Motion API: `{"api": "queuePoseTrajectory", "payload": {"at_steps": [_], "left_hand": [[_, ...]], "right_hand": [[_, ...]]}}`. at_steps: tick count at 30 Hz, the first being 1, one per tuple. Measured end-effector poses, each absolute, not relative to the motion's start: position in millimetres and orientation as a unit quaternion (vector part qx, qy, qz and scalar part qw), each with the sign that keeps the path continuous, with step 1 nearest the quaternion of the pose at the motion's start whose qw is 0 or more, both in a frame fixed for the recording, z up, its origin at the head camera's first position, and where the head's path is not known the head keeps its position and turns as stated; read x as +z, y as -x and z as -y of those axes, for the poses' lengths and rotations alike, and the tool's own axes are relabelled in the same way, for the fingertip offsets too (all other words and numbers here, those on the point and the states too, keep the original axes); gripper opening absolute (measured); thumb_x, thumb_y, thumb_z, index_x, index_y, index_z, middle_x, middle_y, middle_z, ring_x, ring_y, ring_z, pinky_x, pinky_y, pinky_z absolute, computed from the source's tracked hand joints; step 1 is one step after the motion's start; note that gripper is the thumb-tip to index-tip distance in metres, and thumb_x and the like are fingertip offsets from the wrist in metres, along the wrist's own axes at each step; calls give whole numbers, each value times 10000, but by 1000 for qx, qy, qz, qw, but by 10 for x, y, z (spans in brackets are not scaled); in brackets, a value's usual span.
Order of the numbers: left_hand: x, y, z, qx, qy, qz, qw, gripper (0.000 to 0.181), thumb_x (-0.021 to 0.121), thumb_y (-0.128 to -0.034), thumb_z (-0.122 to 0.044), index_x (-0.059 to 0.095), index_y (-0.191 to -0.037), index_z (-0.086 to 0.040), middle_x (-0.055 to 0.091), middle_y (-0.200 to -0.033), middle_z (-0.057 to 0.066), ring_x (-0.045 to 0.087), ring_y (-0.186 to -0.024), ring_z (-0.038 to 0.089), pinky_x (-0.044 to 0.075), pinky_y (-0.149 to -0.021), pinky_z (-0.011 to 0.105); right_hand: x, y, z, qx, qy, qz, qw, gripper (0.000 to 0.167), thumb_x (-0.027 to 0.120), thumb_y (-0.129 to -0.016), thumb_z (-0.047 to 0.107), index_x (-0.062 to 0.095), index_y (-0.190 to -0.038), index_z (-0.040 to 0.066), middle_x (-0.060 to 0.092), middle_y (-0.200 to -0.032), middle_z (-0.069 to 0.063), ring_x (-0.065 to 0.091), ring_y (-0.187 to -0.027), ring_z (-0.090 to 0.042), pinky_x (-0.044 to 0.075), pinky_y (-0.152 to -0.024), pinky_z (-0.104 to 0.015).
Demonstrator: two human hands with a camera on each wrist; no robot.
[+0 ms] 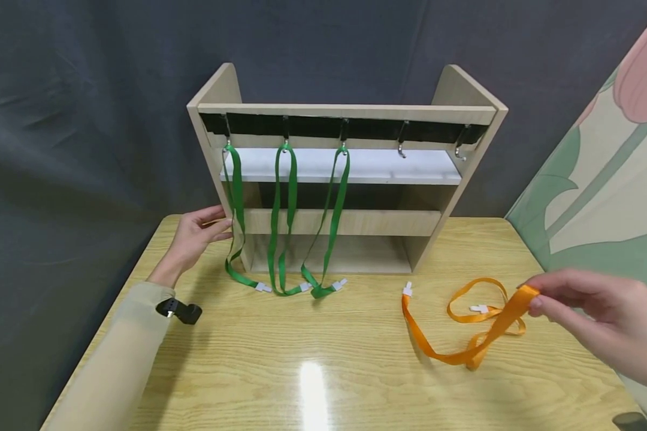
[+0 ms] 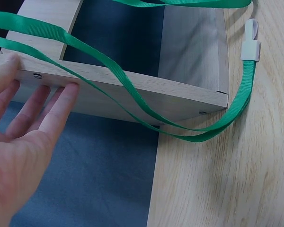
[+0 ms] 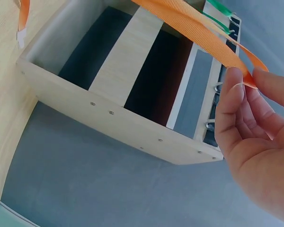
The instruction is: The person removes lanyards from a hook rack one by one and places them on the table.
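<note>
My right hand (image 1: 598,317) pinches an orange lanyard (image 1: 426,347) between thumb and forefinger. The raised loop (image 3: 203,35) shows in the right wrist view, while the white clip end trails on the table. Behind it lies a second orange lanyard (image 1: 466,287), coiled. With fingers fairly straight, my left hand (image 1: 191,239) touches the left side panel (image 2: 109,80) of a small wooden shelf (image 1: 345,222). Three green lanyards (image 1: 237,191) (image 1: 273,227) (image 1: 334,221) hang from its hooks, their white clips reaching the table. The two hooks on the right (image 1: 401,146) (image 1: 458,149) hold nothing.
The shelf stands toward the back of a wooden table (image 1: 248,359). A dark cloth (image 1: 329,48) hangs behind it, and a floral panel (image 1: 614,197) borders the right side. A dark object (image 1: 632,421) shows at the bottom right corner.
</note>
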State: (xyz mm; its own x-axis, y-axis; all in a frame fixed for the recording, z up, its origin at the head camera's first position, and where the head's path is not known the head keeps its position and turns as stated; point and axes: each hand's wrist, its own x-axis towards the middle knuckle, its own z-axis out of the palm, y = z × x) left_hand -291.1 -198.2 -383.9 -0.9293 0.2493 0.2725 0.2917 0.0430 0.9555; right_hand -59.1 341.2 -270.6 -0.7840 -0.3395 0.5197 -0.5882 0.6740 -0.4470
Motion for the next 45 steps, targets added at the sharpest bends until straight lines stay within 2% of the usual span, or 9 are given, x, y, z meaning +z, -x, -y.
{"api": "queuePoseTrajectory", "payload": {"at_steps": [4,8,14,21,27,36,42,45], "left_hand": [[-3846,2910,1984,-668,191,719,17,390,642,-922,-76,565,-1279,62,624,-1115,91,655,-937,168,552,-809,364],[-3846,2908,1988,-670,190,718,18,388,646,-918,-75,568,-1272,64,623,-1115,99,658,-933,171,550,-810,374],[-3835,2903,1982,-665,188,723,18,402,646,-921,-86,560,-1285,60,621,-1126,97,656,-939,165,553,-810,357],[-3821,2898,1973,-660,189,727,17,407,644,-924,-97,556,-1288,64,620,-1128,99,652,-949,177,537,-833,415],[-3837,2907,1982,-662,192,724,18,392,642,-924,-91,569,-1285,45,624,-1126,90,648,-953,178,550,-817,379],[-3856,2919,1991,-679,198,707,16,382,638,-922,-66,572,-1281,47,624,-1107,106,652,-941,185,524,-832,462],[-3859,2922,1989,-675,200,710,19,373,636,-923,-65,579,-1277,39,629,-1103,95,651,-942,186,541,-821,427],[-3864,2927,1991,-677,201,708,19,366,633,-923,-59,584,-1274,33,631,-1109,99,652,-945,189,545,-819,417]], "right_hand": [[-2714,615,-3367,278,-246,909,189,450,749,-658,-211,694,-947,129,681,-830,51,627,-679,-20,515,-622,-96],[-2753,680,-3348,265,-221,924,164,371,761,-733,-109,700,-951,185,677,-830,84,632,-688,-24,506,-614,-88],[-2879,862,-3338,308,-190,925,120,207,722,-828,-23,695,-955,139,686,-796,56,652,-674,-73,517,-575,-131],[-3086,1132,-3353,336,-189,916,108,146,701,-858,1,693,-947,116,675,-757,44,618,-609,-103,511,-516,-177],[-3246,1303,-3360,350,-181,914,92,94,681,-880,16,687,-962,63,684,-780,15,646,-633,-121,546,-546,-204],[-3440,1527,-3274,387,-158,905,83,118,644,-903,4,660,-1011,-42,684,-874,-118,676,-667,-151,571,-590,-220],[-3524,1649,-3245,380,-139,911,80,122,631,-914,17,662,-1021,-32,678,-911,-133,687,-719,-234,562,-633,-185],[-3574,1702,-3247,381,-131,912,79,128,630,-911,10,661,-1024,-43,675,-924,-146,686,-722,-214,564,-636,-190]]}}
